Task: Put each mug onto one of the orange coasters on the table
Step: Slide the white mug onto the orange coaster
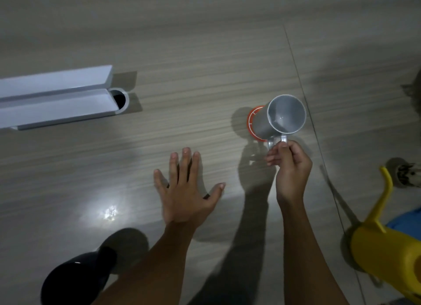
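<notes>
Now right hand (290, 162) pinching grey mug (279, 118) handle over orange coaster (251, 120), left hand (186, 191) spread flat.

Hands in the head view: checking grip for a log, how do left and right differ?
The left hand is open, fingers spread, palm down and empty; the right hand is closed on the handle of the grey metal mug over the orange round coaster. Both are bare.

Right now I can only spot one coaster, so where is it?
In the head view, the coaster lies right of centre on the table, mostly hidden under the grey mug the right hand holds.
</notes>
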A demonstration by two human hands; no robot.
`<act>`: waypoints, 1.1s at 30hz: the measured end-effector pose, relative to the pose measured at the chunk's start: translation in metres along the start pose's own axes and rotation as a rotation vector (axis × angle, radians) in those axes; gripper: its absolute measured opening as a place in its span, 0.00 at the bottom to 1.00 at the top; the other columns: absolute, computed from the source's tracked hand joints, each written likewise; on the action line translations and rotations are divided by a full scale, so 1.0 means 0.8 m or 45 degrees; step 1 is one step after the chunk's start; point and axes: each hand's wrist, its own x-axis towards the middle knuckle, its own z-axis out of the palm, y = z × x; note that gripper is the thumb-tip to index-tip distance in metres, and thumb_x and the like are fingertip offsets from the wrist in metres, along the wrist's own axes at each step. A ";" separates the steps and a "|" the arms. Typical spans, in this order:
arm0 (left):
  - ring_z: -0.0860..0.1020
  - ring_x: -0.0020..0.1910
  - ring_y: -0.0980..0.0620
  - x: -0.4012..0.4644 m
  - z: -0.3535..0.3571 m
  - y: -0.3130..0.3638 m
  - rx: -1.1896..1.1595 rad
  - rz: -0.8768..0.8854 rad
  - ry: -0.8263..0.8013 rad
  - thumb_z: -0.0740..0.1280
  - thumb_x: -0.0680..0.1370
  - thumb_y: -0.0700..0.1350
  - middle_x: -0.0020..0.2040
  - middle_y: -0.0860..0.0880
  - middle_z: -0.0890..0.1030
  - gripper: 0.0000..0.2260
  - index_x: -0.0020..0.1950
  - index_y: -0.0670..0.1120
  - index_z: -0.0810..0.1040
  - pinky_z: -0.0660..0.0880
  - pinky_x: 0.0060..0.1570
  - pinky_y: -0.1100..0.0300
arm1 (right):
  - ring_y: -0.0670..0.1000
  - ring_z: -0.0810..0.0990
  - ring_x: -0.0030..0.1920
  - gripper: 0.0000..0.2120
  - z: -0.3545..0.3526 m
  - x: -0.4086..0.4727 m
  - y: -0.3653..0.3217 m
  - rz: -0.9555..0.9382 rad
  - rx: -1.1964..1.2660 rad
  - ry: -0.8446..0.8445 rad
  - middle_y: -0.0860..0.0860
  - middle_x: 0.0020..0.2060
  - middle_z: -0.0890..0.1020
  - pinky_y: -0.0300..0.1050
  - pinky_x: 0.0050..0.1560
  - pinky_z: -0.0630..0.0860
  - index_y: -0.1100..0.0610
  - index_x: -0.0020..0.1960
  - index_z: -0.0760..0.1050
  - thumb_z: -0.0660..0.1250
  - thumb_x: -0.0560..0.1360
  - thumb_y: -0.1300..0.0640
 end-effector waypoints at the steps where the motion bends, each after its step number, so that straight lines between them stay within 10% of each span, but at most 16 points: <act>1: 0.40 0.81 0.47 0.000 0.000 0.000 0.000 0.000 0.003 0.54 0.75 0.73 0.83 0.51 0.45 0.42 0.81 0.53 0.47 0.43 0.74 0.31 | 0.58 0.76 0.37 0.13 -0.001 0.006 -0.002 -0.008 -0.006 0.011 0.55 0.33 0.79 0.47 0.36 0.72 0.53 0.38 0.77 0.62 0.80 0.59; 33: 0.42 0.81 0.47 0.000 0.001 0.000 -0.045 -0.001 0.016 0.56 0.75 0.72 0.83 0.51 0.48 0.41 0.81 0.53 0.50 0.44 0.74 0.31 | 0.58 0.74 0.36 0.13 0.005 0.024 0.009 0.014 0.004 0.067 0.59 0.34 0.78 0.39 0.34 0.72 0.51 0.38 0.78 0.63 0.80 0.59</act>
